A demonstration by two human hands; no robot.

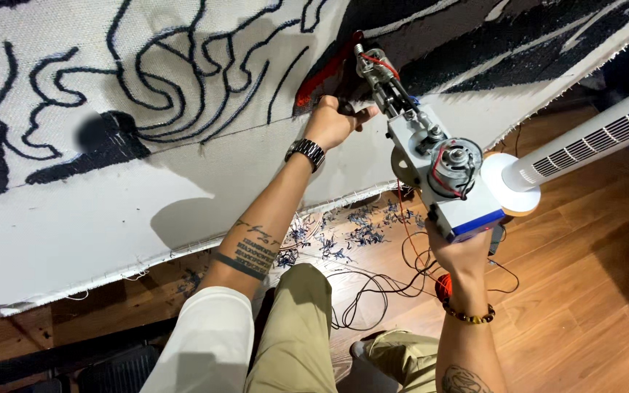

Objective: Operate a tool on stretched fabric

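We press a tufting gun [431, 156] against stretched cloth [111, 211]: left hand [333, 120] fingers wrapped around its front handle, right hand [464, 251] gripping the base at 5 o'clock.

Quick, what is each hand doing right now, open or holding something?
Left hand: closed around the front handle of the tufting gun, near the cloth.
Right hand: closed, gripping the gun's rear end from below.

A white tower fan [591, 142] leans in at the right above the wooden floor [584, 291]. Blue yarn clippings [343, 236] lie scattered on the floor near a tangle of black cables [373, 291].
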